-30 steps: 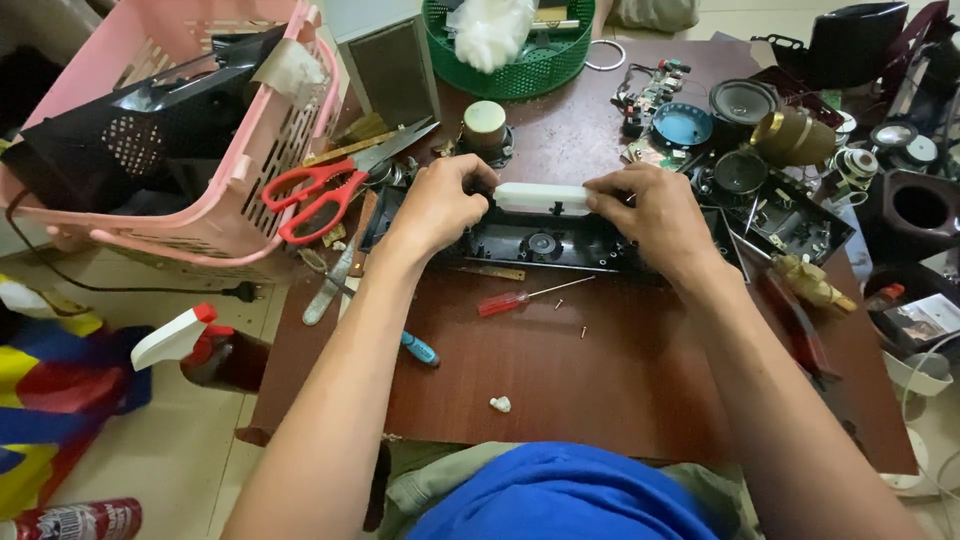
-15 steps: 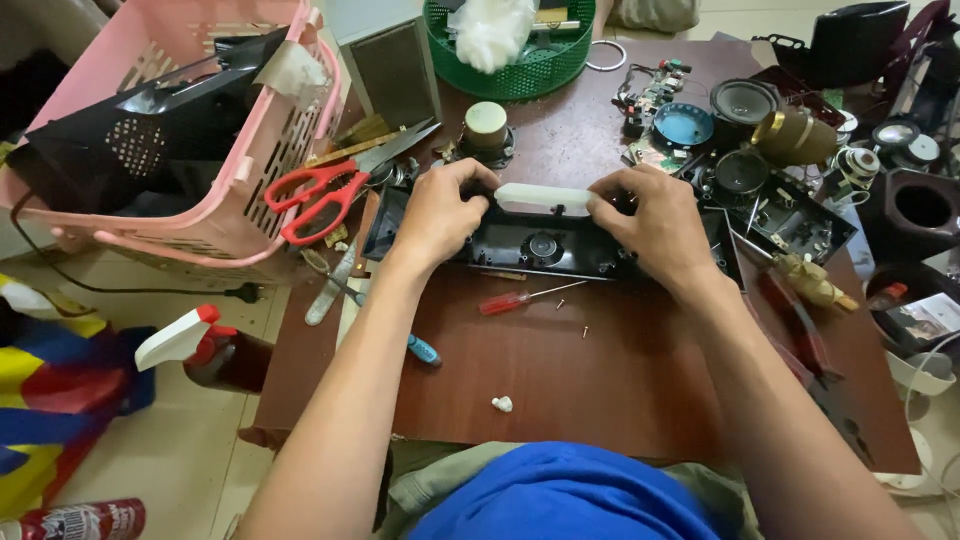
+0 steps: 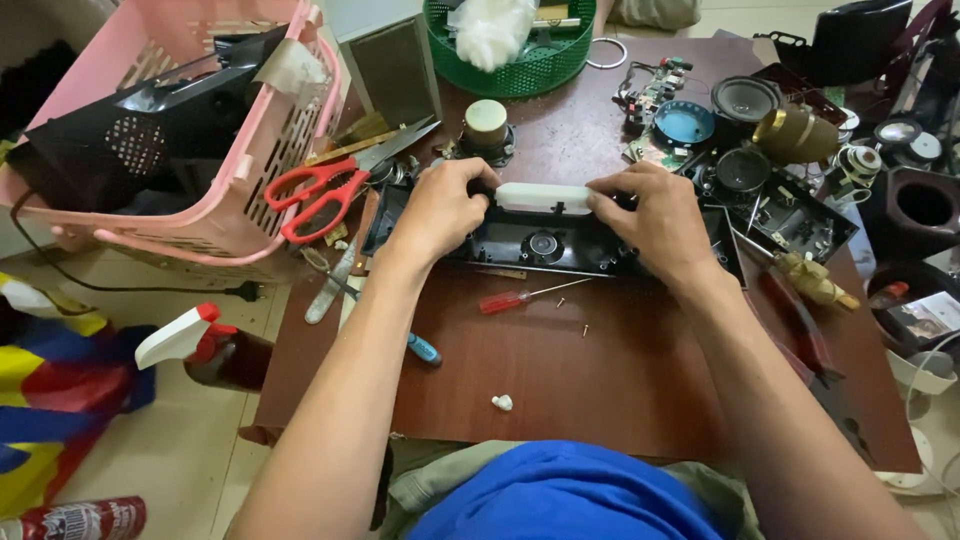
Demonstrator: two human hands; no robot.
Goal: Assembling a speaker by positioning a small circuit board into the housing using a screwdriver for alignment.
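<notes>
Head view: cluttered brown table [image 3: 620, 380]

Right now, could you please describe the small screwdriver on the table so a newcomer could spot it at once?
Start at the brown wooden table and find the long black plastic casing that both hands grip. Just in front of it, nearer the person, lies the screwdriver. Its clear red handle and thin metal shaft set it apart from the blue-handled tool on its left.

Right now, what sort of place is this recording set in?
Probably a small home electronics repair spot: a brown table crowded with loose speaker cones, a circuit board and a red-handled screwdriver, while both hands hold a white bar on an opened black casing.
</notes>
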